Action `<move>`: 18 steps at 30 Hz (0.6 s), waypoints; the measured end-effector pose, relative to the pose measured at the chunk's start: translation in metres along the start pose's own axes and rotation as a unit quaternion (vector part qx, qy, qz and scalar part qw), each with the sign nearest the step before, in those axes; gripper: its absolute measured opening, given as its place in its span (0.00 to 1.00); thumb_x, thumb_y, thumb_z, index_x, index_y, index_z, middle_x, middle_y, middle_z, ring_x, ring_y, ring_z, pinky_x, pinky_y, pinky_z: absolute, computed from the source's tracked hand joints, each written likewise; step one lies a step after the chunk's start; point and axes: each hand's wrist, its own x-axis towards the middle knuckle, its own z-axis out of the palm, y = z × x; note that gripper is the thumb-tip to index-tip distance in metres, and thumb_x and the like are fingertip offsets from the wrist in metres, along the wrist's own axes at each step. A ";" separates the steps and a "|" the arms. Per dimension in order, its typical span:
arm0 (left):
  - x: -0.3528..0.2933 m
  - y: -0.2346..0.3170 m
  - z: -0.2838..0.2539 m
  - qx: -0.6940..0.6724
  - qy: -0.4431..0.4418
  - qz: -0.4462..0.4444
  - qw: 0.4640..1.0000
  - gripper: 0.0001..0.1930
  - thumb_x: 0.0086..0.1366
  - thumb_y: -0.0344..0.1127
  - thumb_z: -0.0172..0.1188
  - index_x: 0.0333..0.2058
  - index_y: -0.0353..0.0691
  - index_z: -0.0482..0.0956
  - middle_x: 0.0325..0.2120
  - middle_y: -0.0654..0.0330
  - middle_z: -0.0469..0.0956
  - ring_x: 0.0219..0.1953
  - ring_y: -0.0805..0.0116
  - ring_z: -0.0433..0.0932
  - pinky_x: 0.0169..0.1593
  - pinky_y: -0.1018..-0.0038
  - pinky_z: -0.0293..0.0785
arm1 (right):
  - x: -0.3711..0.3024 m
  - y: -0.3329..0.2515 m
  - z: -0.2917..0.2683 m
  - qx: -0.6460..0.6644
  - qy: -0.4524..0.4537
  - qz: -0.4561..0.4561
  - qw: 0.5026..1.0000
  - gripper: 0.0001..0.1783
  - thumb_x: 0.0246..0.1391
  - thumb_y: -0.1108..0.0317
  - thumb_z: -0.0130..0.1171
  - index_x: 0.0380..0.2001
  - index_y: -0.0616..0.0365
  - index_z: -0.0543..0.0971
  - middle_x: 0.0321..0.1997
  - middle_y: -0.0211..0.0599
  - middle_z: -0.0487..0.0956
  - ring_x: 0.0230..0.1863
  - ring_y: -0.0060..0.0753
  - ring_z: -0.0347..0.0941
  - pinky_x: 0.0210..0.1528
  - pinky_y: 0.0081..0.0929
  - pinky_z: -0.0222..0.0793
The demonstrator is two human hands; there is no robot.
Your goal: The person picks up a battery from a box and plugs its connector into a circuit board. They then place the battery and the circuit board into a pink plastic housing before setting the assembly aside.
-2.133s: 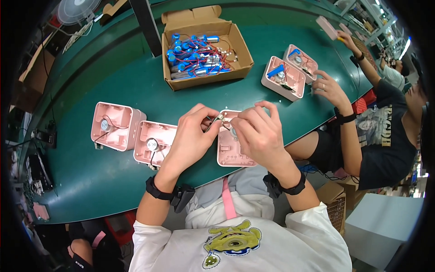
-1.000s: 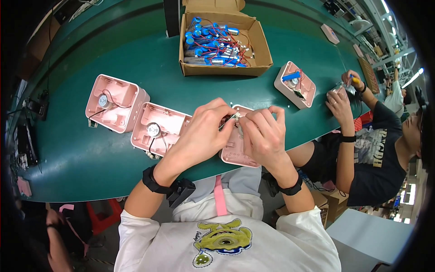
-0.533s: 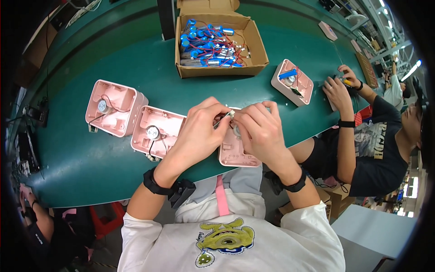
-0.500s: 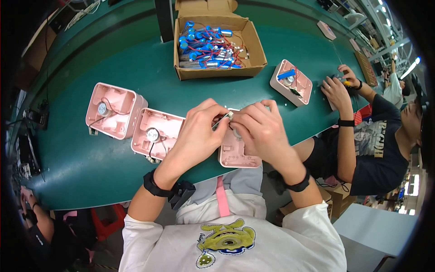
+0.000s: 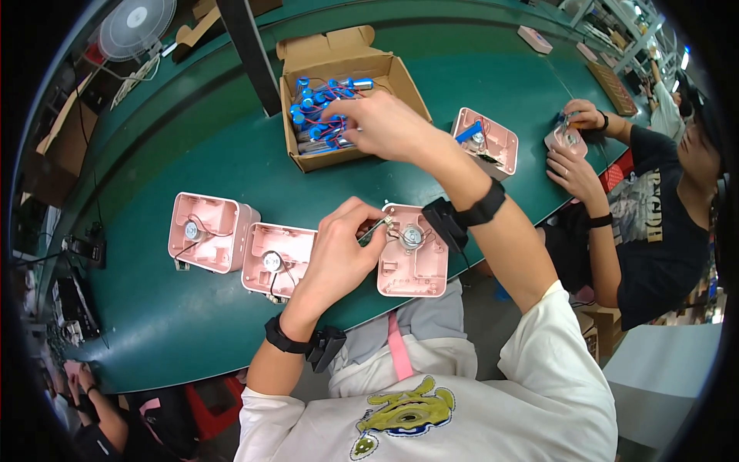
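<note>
Pinching thin wires [image 5: 371,229] over the open pink housing [image 5: 413,252] at the near table edge, our left hand [image 5: 339,254] stayed put, while our right hand [image 5: 382,123] had left it, reaching half-curled into the cardboard box [image 5: 400,73] of blue-capped parts [image 5: 319,96], apparently for another component.

surface [image 5: 192,154]: dark green
open housings [image 5: 412,266] [image 5: 275,258] [image 5: 208,231]: pale pink, each with a small silver round part inside
cardboard box [image 5: 400,73]: plain brown
parts in the box [image 5: 312,100]: bright blue, with red wires
fourth housing [image 5: 493,138]: pink, holding a blue piece
wrist straps [image 5: 481,208]: black
wearer's shirt [image 5: 493,408]: white, with a yellow-green cartoon print
strap [image 5: 398,346]: pink
neighbour's shirt [image 5: 654,231]: black, with pale lettering
fan [image 5: 138,23]: white
</note>
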 end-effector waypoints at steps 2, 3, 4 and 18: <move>-0.001 -0.003 0.000 -0.004 0.007 -0.001 1.000 0.08 0.64 0.26 0.65 0.39 0.27 0.84 0.34 0.50 0.81 0.32 0.55 0.82 0.40 0.64 0.78 | 0.009 0.001 0.007 -0.014 -0.058 -0.016 0.998 0.11 0.52 0.70 0.67 0.40 0.53 0.90 0.33 0.51 0.86 0.40 0.57 0.84 0.47 0.48 0.80; -0.001 -0.003 -0.001 -0.007 0.010 -0.002 1.000 0.08 0.64 0.26 0.65 0.39 0.27 0.84 0.33 0.50 0.80 0.32 0.55 0.82 0.40 0.64 0.77 | 0.008 0.003 0.006 -0.013 -0.056 -0.014 0.998 0.11 0.52 0.70 0.67 0.40 0.53 0.90 0.33 0.51 0.86 0.40 0.57 0.84 0.47 0.48 0.80; -0.001 -0.004 -0.001 -0.006 0.008 -0.001 1.000 0.08 0.64 0.26 0.65 0.39 0.27 0.84 0.33 0.50 0.80 0.32 0.55 0.82 0.40 0.64 0.77 | 0.004 0.007 0.003 -0.014 -0.037 -0.027 0.999 0.10 0.53 0.70 0.68 0.40 0.54 0.89 0.34 0.48 0.87 0.38 0.51 0.84 0.44 0.45 0.79; -0.002 0.005 -0.004 0.013 -0.013 -0.016 1.000 0.08 0.66 0.27 0.67 0.40 0.27 0.83 0.35 0.53 0.82 0.35 0.63 0.85 0.43 0.71 0.81 | -0.026 -0.036 -0.078 0.501 0.138 0.101 0.848 0.15 0.67 0.68 0.64 0.51 0.67 0.82 0.32 0.32 0.83 0.20 0.14 0.65 0.24 0.14 0.57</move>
